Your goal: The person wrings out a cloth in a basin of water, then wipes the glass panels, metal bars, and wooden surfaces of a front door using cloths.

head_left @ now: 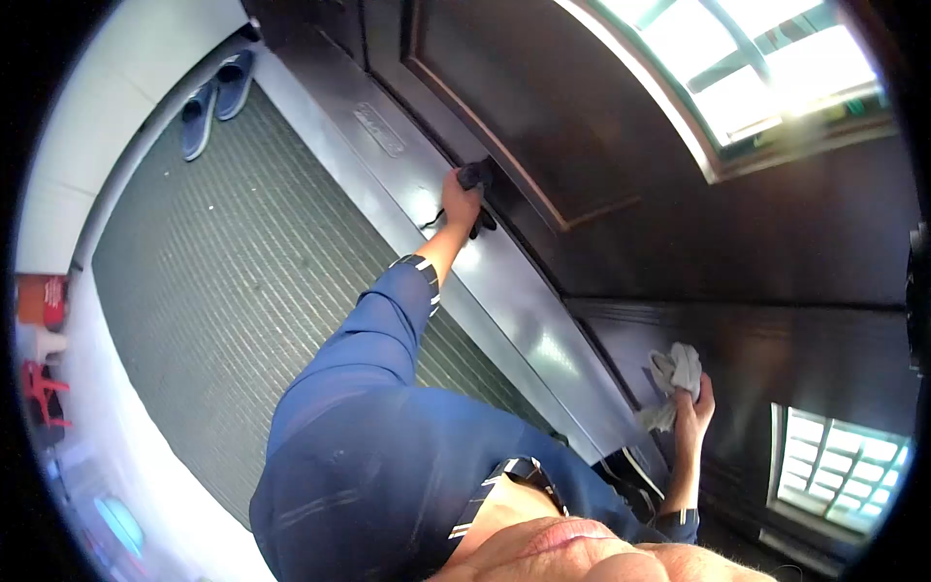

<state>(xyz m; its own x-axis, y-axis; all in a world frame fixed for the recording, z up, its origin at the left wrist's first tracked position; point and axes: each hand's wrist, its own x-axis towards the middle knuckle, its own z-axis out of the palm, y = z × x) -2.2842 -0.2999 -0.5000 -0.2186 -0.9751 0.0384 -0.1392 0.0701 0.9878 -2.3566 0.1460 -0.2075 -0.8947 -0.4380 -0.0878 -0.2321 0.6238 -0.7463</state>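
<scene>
My left hand point(463, 201) reaches out over the metal threshold point(524, 320), its fingers closed round a black bunched item point(474, 176). Loose dark ends of it stick out below the hand, and its kind is not clear. Over at the right, my right hand point(694, 405) grips a crumpled light grey cloth point(676, 369) close to the dark brown door panel point(737, 359). Part of the cloth hangs down beside the wrist.
A ribbed grey mat point(242, 281) covers the floor left of the threshold. A pair of blue slippers point(199, 118) lies at its far end. Bright barred windows point(766, 58) show in the dark door. A red stool point(44, 393) stands at the left edge.
</scene>
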